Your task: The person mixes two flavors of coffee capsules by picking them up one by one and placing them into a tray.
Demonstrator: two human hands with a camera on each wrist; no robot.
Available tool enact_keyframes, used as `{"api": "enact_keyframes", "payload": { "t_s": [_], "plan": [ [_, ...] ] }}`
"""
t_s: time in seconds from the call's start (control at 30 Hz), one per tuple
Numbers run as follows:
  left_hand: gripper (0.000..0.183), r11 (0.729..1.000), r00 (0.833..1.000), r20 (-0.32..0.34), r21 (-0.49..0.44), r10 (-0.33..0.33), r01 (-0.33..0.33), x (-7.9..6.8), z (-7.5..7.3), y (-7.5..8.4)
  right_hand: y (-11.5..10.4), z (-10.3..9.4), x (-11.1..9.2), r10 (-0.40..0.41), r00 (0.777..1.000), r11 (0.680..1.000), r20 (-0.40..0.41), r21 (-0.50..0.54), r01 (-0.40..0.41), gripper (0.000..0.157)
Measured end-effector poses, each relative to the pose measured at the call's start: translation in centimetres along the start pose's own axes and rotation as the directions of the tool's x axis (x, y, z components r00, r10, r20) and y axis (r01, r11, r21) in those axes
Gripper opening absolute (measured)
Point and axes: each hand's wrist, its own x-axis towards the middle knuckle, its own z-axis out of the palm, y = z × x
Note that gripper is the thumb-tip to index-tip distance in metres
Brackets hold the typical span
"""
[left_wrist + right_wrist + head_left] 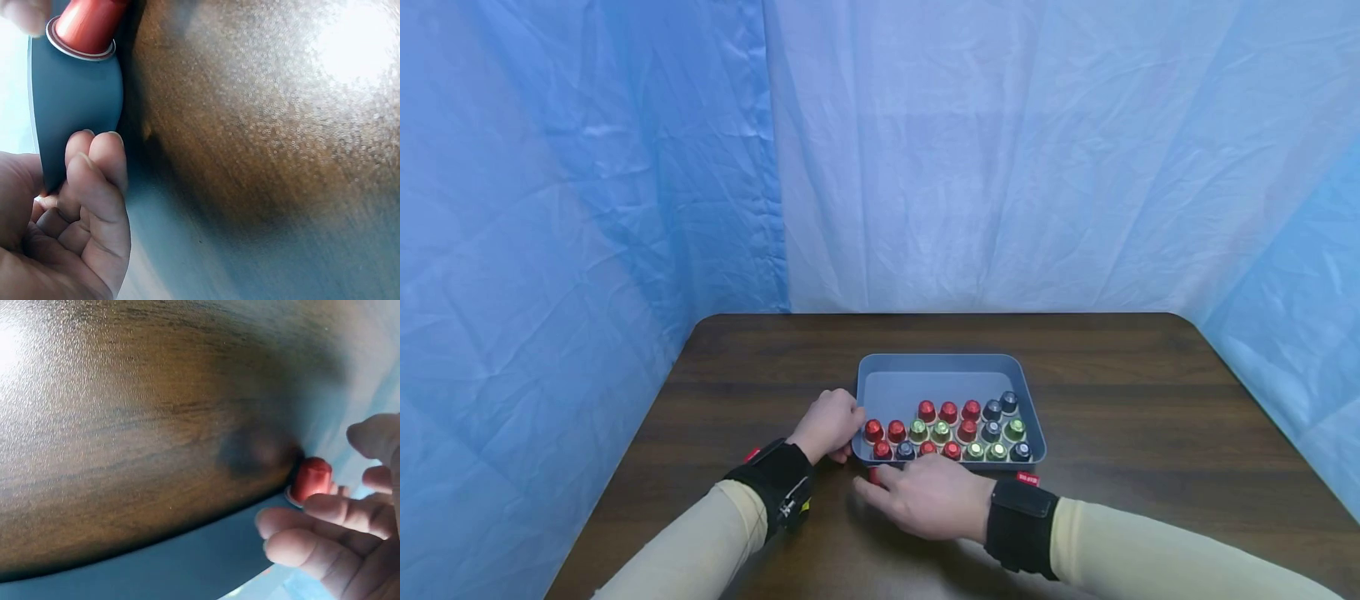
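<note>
My left hand [829, 427] holds the left side of a blue-grey tray [917, 367], thumb at the rim and curled fingers [103, 156] against the outer wall. Inside the tray stand rows of coffee capsules in red, green and dark blue, such as a green capsule [940, 432] and a dark blue capsule [1009, 402]. Outside its front wall, near the left corner, is one red coffee capsule [312, 478]. Around that capsule my right hand [932, 496] is spread, its thumb [372, 437] apart from it and a fingertip right at its base.
The tray rests on a dark brown wooden table [1112, 400]. Light blue fabric [970, 167] hangs behind the table and on both sides. Inside the tray, the capsules crowd the front and right, with bare floor at the back left.
</note>
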Motion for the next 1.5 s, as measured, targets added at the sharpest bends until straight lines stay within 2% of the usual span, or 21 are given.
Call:
{"api": "enact_keyframes", "payload": {
  "t_s": [0.27, 0.43, 0.87, 1.17, 1.33, 1.5],
  "plan": [
    [0.032, 1.000, 1.000, 0.003, 0.002, -0.001, 0.001, 0.1, 0.0, -0.1, 0.0, 0.6, 0.3, 0.101, 0.990, 0.995, 0.098, -0.016, -0.100, 0.053],
    [0.030, 1.000, 1.000, 0.007, -0.001, -0.008, 0.008, 0.1, -0.1, -0.1, 0.1, 0.9, 0.3, 0.129, 0.982, 0.992, 0.135, -0.030, -0.126, 0.052],
    [0.029, 1.000, 1.000, 0.005, 0.011, -0.013, 0.013, 0.0, 0.0, 0.1, 0.5, 1.1, 0.1, 0.099, 0.988, 0.995, 0.123, 0.011, -0.101, 0.035],
    [0.029, 1.000, 1.000, 0.001, 0.015, -0.019, 0.018, -0.1, 0.0, 0.1, 0.6, 0.7, -0.2, 0.015, 0.992, 0.999, 0.125, 0.040, -0.020, 0.024],
    [0.029, 1.000, 1.000, 0.001, 0.021, -0.021, 0.021, 0.0, 0.0, 0.1, 0.7, 0.7, -0.4, -0.017, 0.992, 0.999, 0.123, 0.041, 0.012, 0.029],
    [0.029, 1.000, 1.000, 0.006, 0.014, -0.027, 0.027, 0.0, 0.0, 0.1, 0.7, 0.7, -0.5, 0.020, 0.995, 0.997, 0.097, 0.070, -0.026, 0.044]
  ]
}}
